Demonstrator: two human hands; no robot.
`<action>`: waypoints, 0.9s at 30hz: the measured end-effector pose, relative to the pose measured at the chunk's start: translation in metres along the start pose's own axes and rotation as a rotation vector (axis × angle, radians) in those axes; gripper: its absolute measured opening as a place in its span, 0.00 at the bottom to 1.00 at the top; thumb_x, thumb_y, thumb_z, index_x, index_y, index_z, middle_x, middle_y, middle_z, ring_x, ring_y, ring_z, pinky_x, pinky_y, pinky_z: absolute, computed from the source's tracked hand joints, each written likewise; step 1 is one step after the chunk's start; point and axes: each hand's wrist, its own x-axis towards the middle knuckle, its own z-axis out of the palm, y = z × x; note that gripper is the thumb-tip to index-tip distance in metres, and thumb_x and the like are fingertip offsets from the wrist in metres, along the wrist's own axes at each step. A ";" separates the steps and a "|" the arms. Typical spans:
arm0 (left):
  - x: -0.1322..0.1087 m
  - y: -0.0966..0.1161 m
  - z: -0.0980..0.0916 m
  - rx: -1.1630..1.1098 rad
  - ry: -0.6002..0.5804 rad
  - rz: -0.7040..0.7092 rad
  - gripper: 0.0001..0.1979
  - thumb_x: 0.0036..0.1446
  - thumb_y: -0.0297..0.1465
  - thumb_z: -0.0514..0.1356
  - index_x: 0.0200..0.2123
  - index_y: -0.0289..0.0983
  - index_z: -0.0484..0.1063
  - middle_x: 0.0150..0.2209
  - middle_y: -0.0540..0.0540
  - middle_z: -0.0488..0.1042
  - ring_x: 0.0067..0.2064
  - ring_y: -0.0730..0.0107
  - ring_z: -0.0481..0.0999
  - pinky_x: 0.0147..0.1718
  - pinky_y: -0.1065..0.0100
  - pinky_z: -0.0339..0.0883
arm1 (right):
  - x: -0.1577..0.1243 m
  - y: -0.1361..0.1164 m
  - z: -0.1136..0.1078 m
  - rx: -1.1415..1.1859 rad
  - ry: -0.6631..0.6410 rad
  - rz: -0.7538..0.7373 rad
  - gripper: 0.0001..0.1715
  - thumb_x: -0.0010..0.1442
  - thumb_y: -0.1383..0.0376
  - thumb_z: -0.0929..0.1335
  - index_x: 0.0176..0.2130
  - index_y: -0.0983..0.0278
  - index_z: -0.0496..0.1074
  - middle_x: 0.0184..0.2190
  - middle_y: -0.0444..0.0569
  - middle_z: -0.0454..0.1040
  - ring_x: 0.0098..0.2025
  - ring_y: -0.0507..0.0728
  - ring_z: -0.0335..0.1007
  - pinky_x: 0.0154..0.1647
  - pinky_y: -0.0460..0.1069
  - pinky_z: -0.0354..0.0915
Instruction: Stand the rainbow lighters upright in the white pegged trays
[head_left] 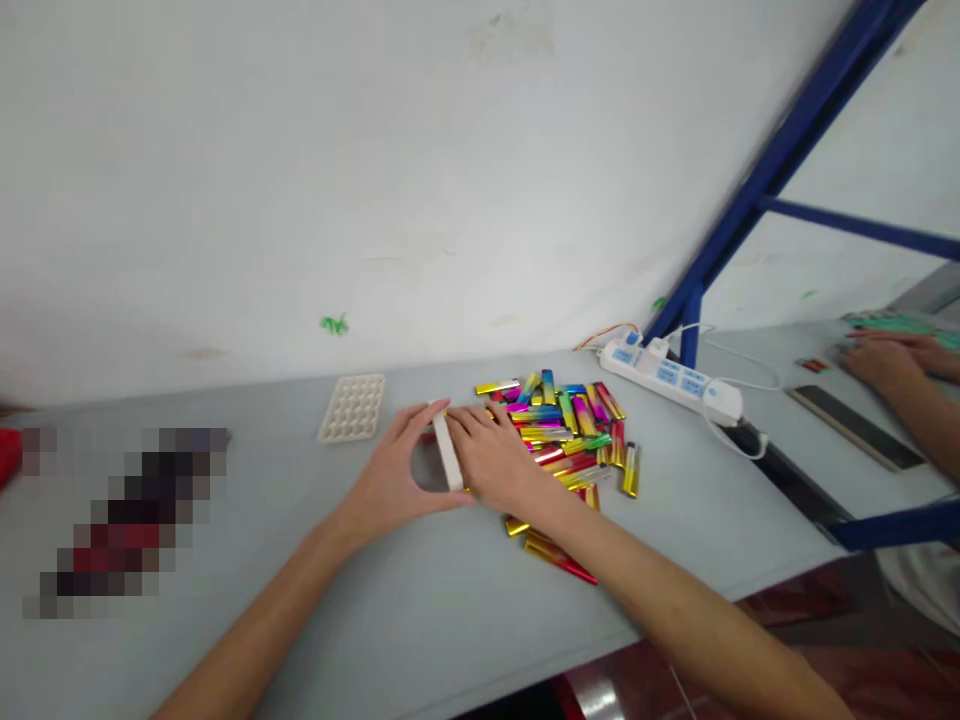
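Observation:
My left hand (394, 470) and my right hand (495, 460) meet at the middle of a grey table (420, 600). Between them stands a white tray (448, 450) on its edge, and both hands grip it, the left from its left side, the right from its right. Just right of my right hand lies a heap of several shiny metallic sticks (570, 430) in gold, red, pink, green and blue. A few more of these sticks (555, 555) lie under my right forearm.
A second white tray with round pockets (352, 407) lies flat to the left of my hands. A white power strip (671, 378) with cables sits at the back right. Another person's hands (892, 360) work at the far right. Blue frame bars (780, 160) rise there.

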 end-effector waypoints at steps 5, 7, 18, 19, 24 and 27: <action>-0.001 0.004 -0.003 0.021 -0.004 0.013 0.59 0.48 0.47 0.87 0.81 0.52 0.69 0.76 0.37 0.74 0.75 0.35 0.78 0.75 0.36 0.78 | -0.005 -0.001 0.012 -0.018 0.016 -0.023 0.21 0.89 0.61 0.61 0.63 0.65 0.80 0.69 0.64 0.82 0.69 0.72 0.75 0.80 0.70 0.60; -0.001 0.005 -0.007 0.037 -0.008 0.023 0.57 0.48 0.45 0.86 0.79 0.51 0.70 0.74 0.38 0.76 0.73 0.36 0.80 0.73 0.38 0.81 | -0.005 0.002 0.011 -0.042 0.017 -0.006 0.22 0.89 0.61 0.60 0.61 0.64 0.81 0.68 0.64 0.82 0.67 0.71 0.76 0.79 0.69 0.61; -0.001 -0.004 -0.062 -0.078 -0.147 -0.122 0.54 0.44 0.53 0.87 0.73 0.53 0.76 0.71 0.39 0.79 0.71 0.36 0.84 0.67 0.37 0.86 | -0.005 0.007 0.005 0.005 0.001 0.016 0.17 0.88 0.63 0.62 0.57 0.62 0.80 0.63 0.60 0.85 0.65 0.69 0.77 0.76 0.66 0.65; 0.000 -0.005 -0.066 -0.087 -0.148 -0.142 0.53 0.44 0.54 0.87 0.72 0.53 0.76 0.71 0.39 0.79 0.71 0.36 0.84 0.68 0.37 0.86 | -0.005 0.007 0.004 0.017 -0.005 0.016 0.17 0.88 0.63 0.63 0.58 0.62 0.80 0.63 0.60 0.85 0.65 0.68 0.78 0.76 0.66 0.65; 0.007 -0.007 -0.069 -0.139 0.012 -0.183 0.52 0.42 0.59 0.86 0.67 0.49 0.75 0.66 0.39 0.82 0.65 0.39 0.88 0.69 0.34 0.84 | -0.004 0.008 0.004 0.044 0.073 0.028 0.16 0.88 0.60 0.65 0.64 0.61 0.79 0.72 0.61 0.81 0.72 0.68 0.75 0.79 0.67 0.63; 0.014 -0.011 -0.058 -0.179 0.102 -0.223 0.51 0.42 0.59 0.86 0.63 0.47 0.72 0.61 0.41 0.83 0.63 0.42 0.89 0.67 0.35 0.85 | -0.005 0.008 0.007 0.015 0.055 0.037 0.17 0.89 0.57 0.66 0.61 0.61 0.80 0.67 0.60 0.84 0.71 0.69 0.76 0.81 0.69 0.60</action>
